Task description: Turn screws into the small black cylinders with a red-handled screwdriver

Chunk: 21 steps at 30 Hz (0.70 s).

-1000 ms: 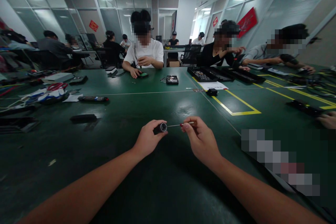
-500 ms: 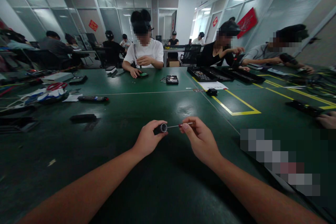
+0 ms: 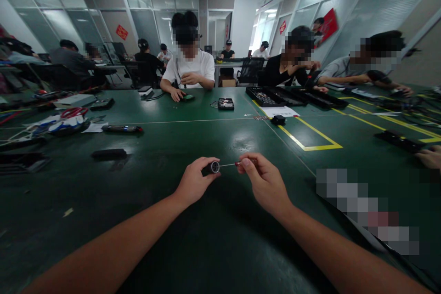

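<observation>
Just above the green table (image 3: 213, 234), my left hand (image 3: 195, 179) is closed around a short black cylinder (image 3: 215, 167) with a pale ring at its round end, which faces me. What kind of part it is I cannot make out. My right hand (image 3: 263, 179) pinches the reddish handle of a screwdriver (image 3: 228, 165). Its thin metal shaft points left, and the tip meets the right side of the cylinder. Whether the tip sits in a screw is too small to see. My fingers cover most of the handle.
On the left lie a dark pen-shaped tool (image 3: 122, 129), a black piece (image 3: 109, 154) and tangled cables (image 3: 69, 119). Ahead are a small box of parts (image 3: 226, 104), a black block (image 3: 278, 120) and a black parts case (image 3: 265, 97). Several people sit around, one opposite (image 3: 189, 69).
Both hands keep nearly the same place, screwdriver tip still at the cylinder. The fingers of my right hand have shifted slightly on the handle, covering more of it.
</observation>
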Available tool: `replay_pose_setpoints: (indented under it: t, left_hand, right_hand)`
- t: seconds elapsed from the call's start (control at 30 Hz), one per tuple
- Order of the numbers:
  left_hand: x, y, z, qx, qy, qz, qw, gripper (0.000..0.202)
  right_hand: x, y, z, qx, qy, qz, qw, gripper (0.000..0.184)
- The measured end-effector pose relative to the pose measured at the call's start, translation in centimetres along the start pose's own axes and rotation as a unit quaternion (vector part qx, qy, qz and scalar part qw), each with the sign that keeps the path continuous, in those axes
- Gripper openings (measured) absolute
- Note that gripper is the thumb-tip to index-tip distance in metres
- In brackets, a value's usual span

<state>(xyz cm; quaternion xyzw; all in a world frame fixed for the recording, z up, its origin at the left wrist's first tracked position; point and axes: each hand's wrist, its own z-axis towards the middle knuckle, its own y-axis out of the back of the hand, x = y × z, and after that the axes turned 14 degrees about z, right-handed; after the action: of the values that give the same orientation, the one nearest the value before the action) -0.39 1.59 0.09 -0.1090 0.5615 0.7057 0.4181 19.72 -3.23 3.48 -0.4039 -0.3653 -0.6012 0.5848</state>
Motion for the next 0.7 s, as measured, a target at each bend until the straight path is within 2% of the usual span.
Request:
replay_pose_setpoints:
  t: [0.17, 0.37, 0.53, 0.7]
  left_hand:
    - [0.08, -0.03, -0.01, -0.001, -0.001, 0.001, 1.000, 0.034]
    - [-0.06, 0.07, -0.07, 0.012, -0.001, -0.003, 1.000, 0.035]
    - [0.00, 0.04, -0.06, 0.006, -0.004, 0.004, 1.000, 0.035]
    - [-0.06, 0.08, 0.01, 0.001, 0.000, 0.004, 1.000, 0.034]
  right_hand:
    - [0.07, 0.04, 0.05, 0.009, -0.010, 0.007, 1.000, 0.025]
    - [0.05, 0.17, -0.11, 0.000, -0.052, 0.000, 0.999, 0.043]
    - [-0.02, 0.15, 0.07, -0.031, -0.039, 0.001, 0.999, 0.026]
    - [-0.25, 0.21, 0.25, -0.004, -0.034, 0.015, 0.999, 0.025]
